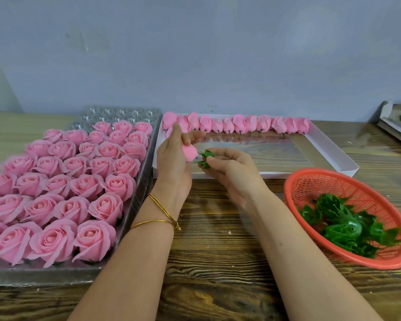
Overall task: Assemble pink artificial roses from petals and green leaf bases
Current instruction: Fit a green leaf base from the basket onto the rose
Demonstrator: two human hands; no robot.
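L hand [171,164]: petals [190,154]; R hand [230,173]: base [206,158].

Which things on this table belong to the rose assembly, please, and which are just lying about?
In the job: petal bud in the left hand; green leaf base in the right hand; spare petal buds in the white tray; leaf bases in the red basket; finished roses in the clear tray.
Lying about: stacked sheets at far right.
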